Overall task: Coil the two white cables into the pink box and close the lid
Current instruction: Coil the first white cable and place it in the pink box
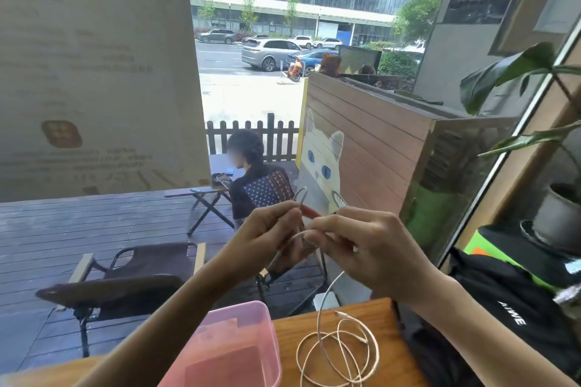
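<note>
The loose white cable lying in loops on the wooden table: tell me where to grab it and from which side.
Pinch the loose white cable where its loops cross near the middle of the pile, coming straight down from above. It lies flat on the wooden table right of the pink plastic box, so one gathered pinch probably lifts several loops; both hands are busy now.

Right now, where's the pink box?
Head view, bottom centre: the pink box sits open on the wooden table, left of the loose white cable, below the raised hands.

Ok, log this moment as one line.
hands: left, right winding cable in air | loose cable on table | box open
</note>
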